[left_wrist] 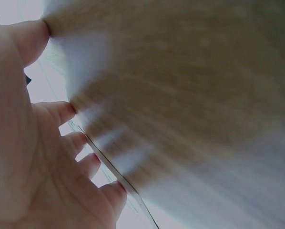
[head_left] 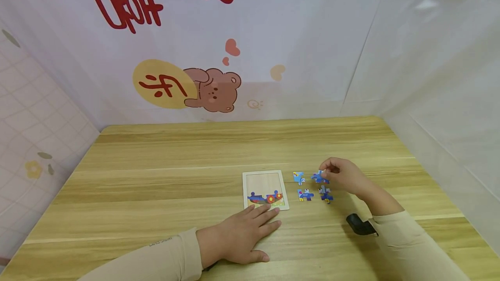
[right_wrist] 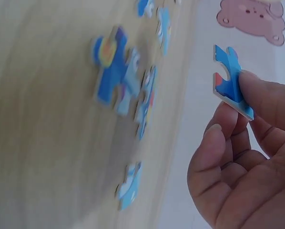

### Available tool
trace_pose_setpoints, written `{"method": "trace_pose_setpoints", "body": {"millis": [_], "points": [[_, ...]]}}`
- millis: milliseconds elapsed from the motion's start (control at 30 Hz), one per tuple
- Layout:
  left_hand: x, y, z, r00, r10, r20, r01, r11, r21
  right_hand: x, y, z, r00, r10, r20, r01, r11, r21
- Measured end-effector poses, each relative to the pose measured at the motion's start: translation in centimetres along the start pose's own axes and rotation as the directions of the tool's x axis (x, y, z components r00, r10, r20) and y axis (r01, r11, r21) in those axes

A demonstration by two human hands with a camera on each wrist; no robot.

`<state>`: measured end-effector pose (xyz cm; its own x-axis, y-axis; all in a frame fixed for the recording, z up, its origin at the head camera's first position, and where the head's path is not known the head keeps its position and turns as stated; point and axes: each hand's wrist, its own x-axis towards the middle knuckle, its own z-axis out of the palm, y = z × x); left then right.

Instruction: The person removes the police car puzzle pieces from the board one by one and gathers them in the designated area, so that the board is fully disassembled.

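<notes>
My right hand (head_left: 345, 176) pinches a blue jigsaw puzzle piece (right_wrist: 230, 81) between thumb and fingers, raised off the table in the right wrist view. Below it lie loose pieces, among them a blue one with a yellow round mark (right_wrist: 112, 71) and a light blue one (right_wrist: 129, 187). Left of that hand is a wooden puzzle frame (head_left: 245, 190), its bottom part filled with a picture in blue, red and green (head_left: 269, 199) and bare wood above. My left hand (head_left: 244, 235) lies palm down with fingers spread, fingertips at the frame's near edge.
More loose pieces lie right of the frame: a light blue one (head_left: 298, 178) and a blue and purple one (head_left: 306, 194). A black object (head_left: 360, 224) hangs by the right cuff. White cloth (head_left: 312, 55) with a printed bear stands behind the wooden table (head_left: 175, 151).
</notes>
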<state>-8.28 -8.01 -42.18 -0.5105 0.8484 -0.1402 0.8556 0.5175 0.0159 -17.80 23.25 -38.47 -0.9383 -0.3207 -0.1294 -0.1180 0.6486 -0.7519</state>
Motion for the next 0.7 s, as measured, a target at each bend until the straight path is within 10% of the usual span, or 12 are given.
{"method": "trace_pose_setpoints", "body": {"millis": [700], "points": [[-0.1,0.1,0.0,1.0,-0.002,-0.014,0.003,1.0,0.016,-1.9,3.7,-2.4,0.99,0.053,0.135,-0.059,0.997,0.046]]}}
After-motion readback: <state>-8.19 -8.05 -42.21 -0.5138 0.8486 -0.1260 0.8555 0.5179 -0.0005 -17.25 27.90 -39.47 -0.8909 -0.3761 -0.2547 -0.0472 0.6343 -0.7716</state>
